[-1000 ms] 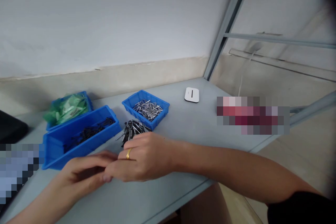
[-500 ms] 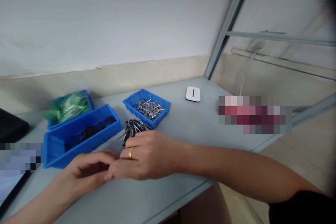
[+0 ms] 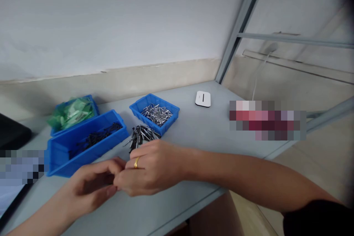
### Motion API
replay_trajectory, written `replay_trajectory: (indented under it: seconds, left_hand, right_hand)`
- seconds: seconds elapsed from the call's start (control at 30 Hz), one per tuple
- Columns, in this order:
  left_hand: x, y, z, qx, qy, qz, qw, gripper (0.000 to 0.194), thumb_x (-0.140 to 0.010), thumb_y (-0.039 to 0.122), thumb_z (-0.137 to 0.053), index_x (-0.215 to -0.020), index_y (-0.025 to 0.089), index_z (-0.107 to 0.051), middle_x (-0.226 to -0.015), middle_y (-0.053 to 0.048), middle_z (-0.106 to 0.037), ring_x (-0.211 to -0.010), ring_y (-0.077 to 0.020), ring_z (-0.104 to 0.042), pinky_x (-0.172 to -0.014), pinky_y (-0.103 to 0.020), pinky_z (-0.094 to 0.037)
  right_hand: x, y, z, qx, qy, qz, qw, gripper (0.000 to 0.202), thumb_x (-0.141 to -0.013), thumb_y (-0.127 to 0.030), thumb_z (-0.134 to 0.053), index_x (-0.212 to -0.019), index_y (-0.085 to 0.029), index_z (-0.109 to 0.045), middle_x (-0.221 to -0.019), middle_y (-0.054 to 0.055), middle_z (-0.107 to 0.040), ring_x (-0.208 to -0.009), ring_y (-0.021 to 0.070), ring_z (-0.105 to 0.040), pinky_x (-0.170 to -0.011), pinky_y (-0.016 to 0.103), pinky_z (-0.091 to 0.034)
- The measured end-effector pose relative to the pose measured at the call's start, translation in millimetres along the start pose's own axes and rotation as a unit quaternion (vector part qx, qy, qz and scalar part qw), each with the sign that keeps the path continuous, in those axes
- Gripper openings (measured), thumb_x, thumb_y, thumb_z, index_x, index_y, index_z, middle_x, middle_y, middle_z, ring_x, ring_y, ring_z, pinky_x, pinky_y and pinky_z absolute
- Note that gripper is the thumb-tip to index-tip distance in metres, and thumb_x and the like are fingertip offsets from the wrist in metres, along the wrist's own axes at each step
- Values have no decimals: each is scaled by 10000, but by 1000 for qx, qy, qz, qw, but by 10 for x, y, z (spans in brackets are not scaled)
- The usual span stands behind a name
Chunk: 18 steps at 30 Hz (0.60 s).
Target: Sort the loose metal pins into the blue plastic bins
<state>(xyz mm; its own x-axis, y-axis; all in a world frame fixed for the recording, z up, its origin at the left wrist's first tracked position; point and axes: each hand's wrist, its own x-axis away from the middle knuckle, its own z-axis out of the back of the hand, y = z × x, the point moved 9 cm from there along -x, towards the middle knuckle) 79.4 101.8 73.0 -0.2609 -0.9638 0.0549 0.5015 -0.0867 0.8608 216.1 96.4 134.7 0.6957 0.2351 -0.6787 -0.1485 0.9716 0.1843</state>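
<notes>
My left hand (image 3: 92, 184) curls its fingers and thumb toward my right hand (image 3: 151, 169), and the two meet above the front of the table. The right hand, with a gold ring, is closed, its fingertips pressed against the left ones. Whatever they hold is hidden behind the fingers. Just beyond the right hand lies a heap of black and silver pin-like pieces (image 3: 141, 134). Behind it, a small blue bin (image 3: 168, 127) holds many silver metal pins (image 3: 157, 114). To the left, a longer blue bin (image 3: 59, 155) contains dark, thin pieces (image 3: 101, 136).
A third blue bin (image 3: 94, 105) at the back left holds green plastic bags (image 3: 73, 112). A white square device (image 3: 203, 99) rests on the grey table (image 3: 199, 132) near the wall. Metal frame posts (image 3: 240, 29) rise at the right. A dark object (image 3: 12, 132) stands at the left edge.
Both hands have shifted slightly, staying together; the gap between my left thumb and fingers looks a little wider. The bins and the heap look the same.
</notes>
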Motion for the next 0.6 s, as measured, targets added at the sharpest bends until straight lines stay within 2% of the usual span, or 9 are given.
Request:
replay_trajectory:
  seconds: [0.1,0.23,0.3,0.37,0.47,0.6]
  left_hand:
    - [30,38,-9,63,39,54,996,185,-800,452,-786,-775,269,-796,-837,-12,-808,-829,-225,-736,-764,-290,-605]
    - [91,38,23,54,73,81,993,300,-819,548,-809,-724,266,-768,-789,10,-770,-795,-205,-695,-748,-268,-571]
    - [116,8,59,43,82,79,993,321,-847,574,-791,-738,272,-774,-785,20,-760,-785,-195,-687,-745,-260,-563]
    - [137,-28,98,26,92,75,993,348,-892,595,-745,-761,274,-782,-782,19,-754,-790,-196,-689,-753,-263,-561]
    - [159,-56,138,1,112,71,991,404,-957,617,-660,-792,267,-776,-802,0,-752,-807,-212,-690,-747,-278,-553]
    - [178,-57,150,-19,124,65,990,378,-954,598,-660,-797,269,-760,-769,13,-731,-771,-202,-669,-704,-262,-547]
  right_hand:
    - [15,35,51,19,50,-20,998,325,-1086,-240,-465,-820,-219,-651,-621,-78,-614,-553,86,-520,-581,234,-402]
    - [41,39,172,60,126,-26,990,299,-1065,-252,-508,-786,-223,-610,-619,-88,-637,-561,78,-547,-572,218,-403]
    - [46,22,213,73,141,-21,987,297,-1063,-239,-513,-782,-224,-608,-616,-90,-635,-556,76,-544,-580,220,-404]
    - [48,14,215,71,135,-18,988,288,-1063,-229,-511,-802,-221,-632,-634,-87,-647,-568,79,-554,-594,228,-407]
    - [44,26,119,51,79,-21,995,284,-1071,-229,-489,-846,-216,-662,-668,-74,-670,-595,88,-573,-617,244,-408]
    - [43,23,29,39,27,-16,999,288,-1083,-223,-465,-852,-215,-637,-686,-64,-673,-601,94,-568,-645,256,-407]
